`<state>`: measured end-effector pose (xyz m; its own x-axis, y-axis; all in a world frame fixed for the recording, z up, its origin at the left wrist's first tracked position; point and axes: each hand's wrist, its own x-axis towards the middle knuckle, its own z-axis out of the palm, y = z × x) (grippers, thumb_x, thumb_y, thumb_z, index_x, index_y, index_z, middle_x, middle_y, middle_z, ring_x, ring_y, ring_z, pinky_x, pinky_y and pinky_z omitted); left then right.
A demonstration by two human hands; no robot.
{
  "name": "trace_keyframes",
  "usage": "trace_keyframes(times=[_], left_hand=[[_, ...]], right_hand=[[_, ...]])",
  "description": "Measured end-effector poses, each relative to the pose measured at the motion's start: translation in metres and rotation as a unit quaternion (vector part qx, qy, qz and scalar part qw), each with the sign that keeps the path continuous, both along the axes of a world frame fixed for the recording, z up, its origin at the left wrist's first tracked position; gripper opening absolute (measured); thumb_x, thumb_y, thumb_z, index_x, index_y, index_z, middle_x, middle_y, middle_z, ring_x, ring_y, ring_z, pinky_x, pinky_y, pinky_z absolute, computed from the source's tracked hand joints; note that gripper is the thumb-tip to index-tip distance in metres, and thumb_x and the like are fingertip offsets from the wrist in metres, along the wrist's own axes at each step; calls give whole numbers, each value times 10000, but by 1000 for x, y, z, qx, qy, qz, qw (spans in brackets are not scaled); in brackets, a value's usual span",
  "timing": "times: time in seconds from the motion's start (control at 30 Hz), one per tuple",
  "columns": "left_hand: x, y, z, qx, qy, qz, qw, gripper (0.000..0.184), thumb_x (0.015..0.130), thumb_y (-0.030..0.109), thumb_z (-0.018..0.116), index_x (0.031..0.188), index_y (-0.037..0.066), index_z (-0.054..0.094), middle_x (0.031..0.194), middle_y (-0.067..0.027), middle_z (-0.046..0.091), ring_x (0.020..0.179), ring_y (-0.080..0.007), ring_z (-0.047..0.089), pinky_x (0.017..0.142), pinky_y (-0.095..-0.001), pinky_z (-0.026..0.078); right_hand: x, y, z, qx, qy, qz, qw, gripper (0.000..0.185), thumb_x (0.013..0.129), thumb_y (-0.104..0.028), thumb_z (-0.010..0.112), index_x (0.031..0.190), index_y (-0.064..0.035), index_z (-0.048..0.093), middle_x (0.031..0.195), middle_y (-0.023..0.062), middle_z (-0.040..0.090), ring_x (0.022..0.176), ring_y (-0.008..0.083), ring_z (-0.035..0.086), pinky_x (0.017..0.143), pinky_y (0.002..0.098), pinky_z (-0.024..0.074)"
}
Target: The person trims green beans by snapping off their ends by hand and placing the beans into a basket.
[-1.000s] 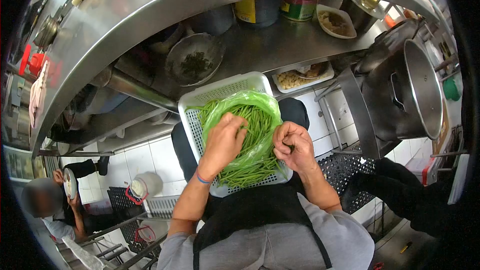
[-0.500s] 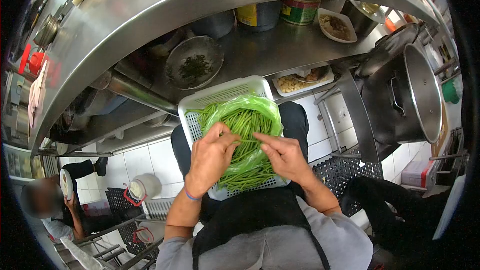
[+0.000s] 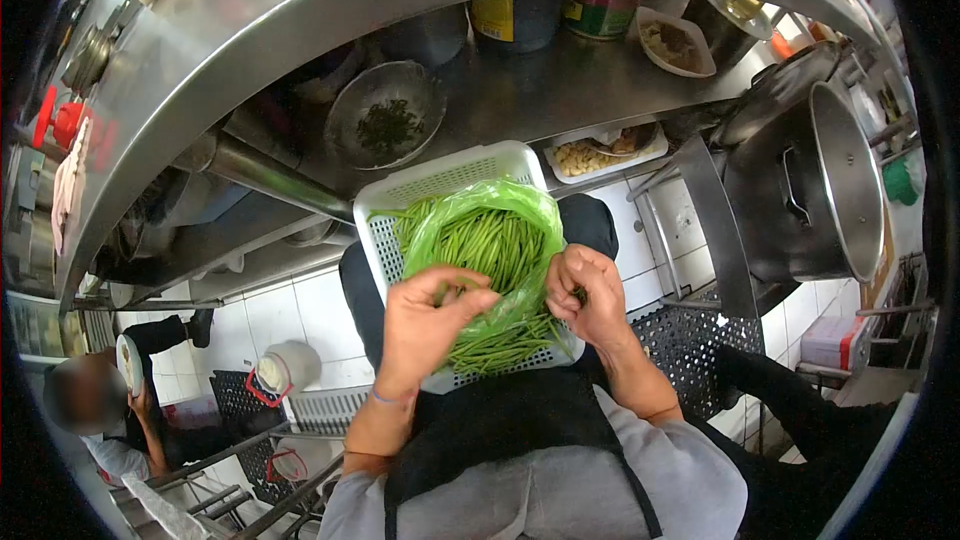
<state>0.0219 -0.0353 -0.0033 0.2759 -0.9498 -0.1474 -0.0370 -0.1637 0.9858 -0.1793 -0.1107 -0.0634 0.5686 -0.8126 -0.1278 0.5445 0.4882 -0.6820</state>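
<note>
A white perforated plastic basket [image 3: 378, 240] rests on my lap with long green beans [image 3: 500, 245] in it. Many of the beans lie inside an open green plastic bag [image 3: 440, 223]; others are loose at the near end of the basket. My left hand [image 3: 425, 325] is closed in a pinch above the left side of the bag, and a bit of green bean shows between its fingers. By the bag's right edge, my right hand [image 3: 590, 295] is closed with curled fingers; what they hold is hidden.
A steel counter [image 3: 330, 15] arches ahead. Its lower shelf carries a bowl of chopped greens [image 3: 388, 125] and a white dish [image 3: 675, 45]. A tray of pale pieces [image 3: 590, 162] sits lower. A large steel pot [image 3: 810, 190] stands right. Another person [image 3: 110, 440] sits at left.
My hands have moved apart from over the middle of the beans. The right hand went right to the bag's edge and curled; the left hand shifted slightly nearer to me.
</note>
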Motion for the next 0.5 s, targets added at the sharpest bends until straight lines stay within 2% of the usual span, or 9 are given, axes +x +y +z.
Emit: trace_keyframes(times=[0.03, 0.13, 0.2, 0.23, 0.33, 0.37, 0.5], left_hand=[[1, -2, -4, -44, 92, 26, 994, 121, 822, 33, 795, 913, 4, 721, 685, 75, 552, 606, -7, 402, 545, -180, 313], [5, -1, -10, -48, 161, 48, 985, 131, 830, 37, 791, 924, 1, 709, 680, 70, 545, 603, -16, 414, 547, -191, 325], [4, -1, -12, -56, 165, 55, 983, 132, 830, 39, 792, 924, 2, 707, 677, 75, 535, 609, -17, 413, 552, -191, 323], [3, -1, -13, -60, 168, 58, 982, 132, 830, 39, 793, 923, 3, 706, 676, 78, 530, 612, -18, 413, 554, -191, 322], [2, -2, -12, -62, 142, 73, 985, 138, 823, 31, 797, 922, 3, 706, 707, 60, 568, 634, -22, 433, 568, -189, 343], [1, -2, -12, -63, 127, 74, 987, 140, 820, 28, 798, 922, 3, 706, 730, 48, 590, 648, -26, 451, 581, -190, 359], [0, -3, -18, -77, 90, 73, 990, 137, 815, 17, 799, 914, 6, 705, 824, -3, 665, 717, -47, 523, 641, -195, 418]], right_hand=[[0, 0, 1, 22, 4, 21, 1000, 256, 1016, -209, 506, 817, -50, 508, 669, 12, 460, 482, 54, 306, 407, 233, 249], [2, 2, 5, 65, 25, 88, 994, 264, 1036, -232, 505, 855, -42, 532, 673, -8, 439, 481, 49, 286, 406, 228, 244], [9, 9, 5, 62, 52, 138, 987, 262, 1045, -240, 502, 904, -30, 572, 673, -20, 424, 488, 44, 277, 412, 222, 247], [12, 13, 6, 47, 69, 164, 983, 258, 1054, -233, 493, 1054, -10, 625, 670, -42, 403, 501, 37, 289, 429, 211, 257], [18, 21, 3, -42, 106, 227, 967, 275, 1058, -242, 497, 1159, -27, 635, 664, -87, 410, 519, 11, 328, 446, 201, 262], [18, 23, 4, -64, 118, 231, 963, 277, 1058, -246, 498, 1163, -32, 638, 666, -99, 422, 543, 1, 367, 468, 194, 286], [18, 22, 6, -112, 151, 226, 956, 261, 1054, -243, 505, 1115, -29, 641, 683, -86, 460, 571, 2, 395, 500, 196, 318]])
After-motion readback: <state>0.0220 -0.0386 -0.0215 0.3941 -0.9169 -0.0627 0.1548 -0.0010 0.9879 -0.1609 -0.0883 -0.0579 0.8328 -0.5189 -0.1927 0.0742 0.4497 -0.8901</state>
